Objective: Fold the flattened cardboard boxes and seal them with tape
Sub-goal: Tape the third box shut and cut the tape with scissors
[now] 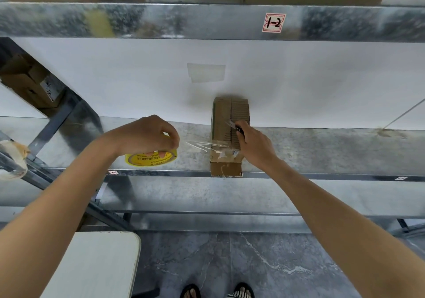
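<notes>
Small brown cardboard box (222, 123) stands on the grey metal shelf (322, 150), its near end at the shelf's front edge. Left of the box, left hand (147, 134) has its fingers curled round a yellow roll of clear tape (140, 159) resting on the shelf; a clear tape strip (197, 146) runs from roll to box. Right hand (255, 146) lies on the box's right side, fingers gripping a small black-handled cutting tool (236, 127) whose tip rests on the box top.

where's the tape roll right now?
Head view, left of centre: the yellow tape roll sits on the metal shelf under the left hand, which grips it. A clear tape strip runs right to the small cardboard box.
</notes>
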